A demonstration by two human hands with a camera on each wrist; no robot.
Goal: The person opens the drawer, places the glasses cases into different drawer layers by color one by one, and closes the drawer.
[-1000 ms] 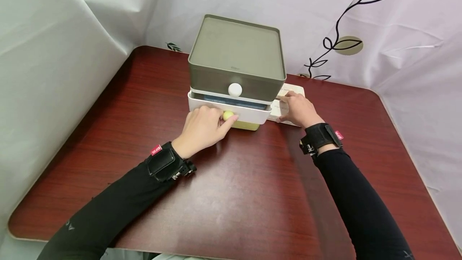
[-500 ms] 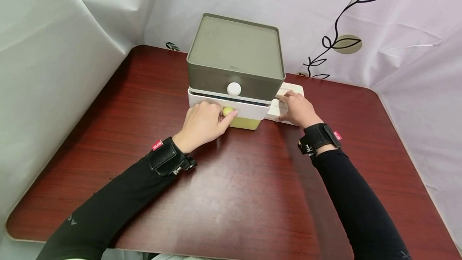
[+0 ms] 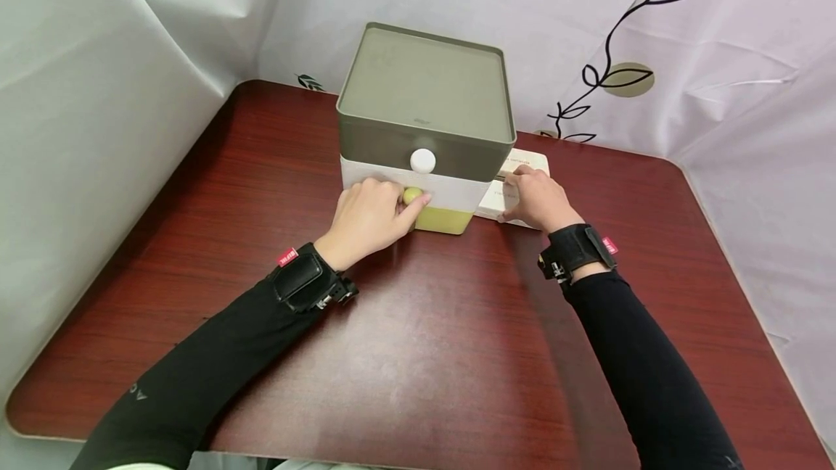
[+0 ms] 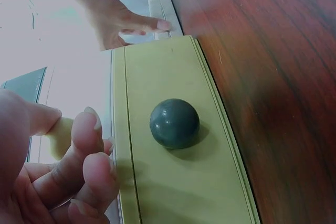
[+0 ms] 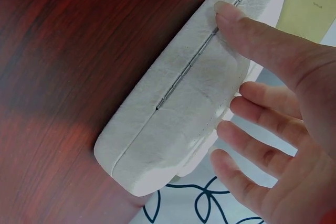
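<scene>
My left hand (image 3: 369, 220) is at the front of a small drawer cabinet (image 3: 424, 85). Its thumb and fingers pinch the round yellow-green knob (image 3: 412, 195) of the white middle drawer (image 3: 453, 193), which sits flush with the cabinet. To the right of the cabinet, my right hand (image 3: 545, 198) holds a white case, likely a glasses case (image 5: 194, 98). In the right wrist view its metal hinge faces up, the thumb lies by the hinge and the other fingers bend along the far side. A second white case (image 3: 530, 158) lies behind, partly hidden.
Above the white drawer is a grey-green drawer with a white knob (image 3: 423, 161). The lowest drawer (image 4: 152, 77) is yellow-green with a dark round knob (image 4: 175, 123). All stand on a red-brown wooden table (image 3: 424, 354), with white patterned cloth (image 3: 718, 93) hanging behind.
The white middle drawer has slid back into the cabinet, from partly out to fully in, with my left hand following on its knob. My right hand has stayed on the case.
</scene>
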